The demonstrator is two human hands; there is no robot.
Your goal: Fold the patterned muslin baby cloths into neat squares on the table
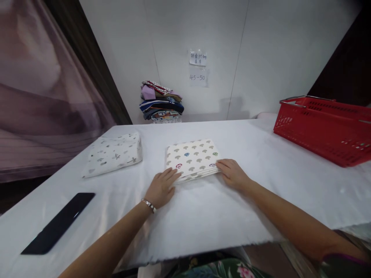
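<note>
A neatly folded white cloth (195,156) with grey mushroom prints and a few coloured ones lies flat in the middle of the table. At its near left corner is my left hand (162,187), fingers over the top and thumb by the near edge. My right hand (234,174) grips the near right corner in the same way. Several fabric layers show along the front edge between the hands. To the left rests another folded white cloth (114,154), printed with small grey and green plant shapes.
A white sheet covers the table (214,216). A black flat object (59,223) lies at the left front. At the back stands a stack of folded fabrics (161,102). A red basket (321,129) with metal handles occupies the right side. Paper notes (198,77) hang on the wall.
</note>
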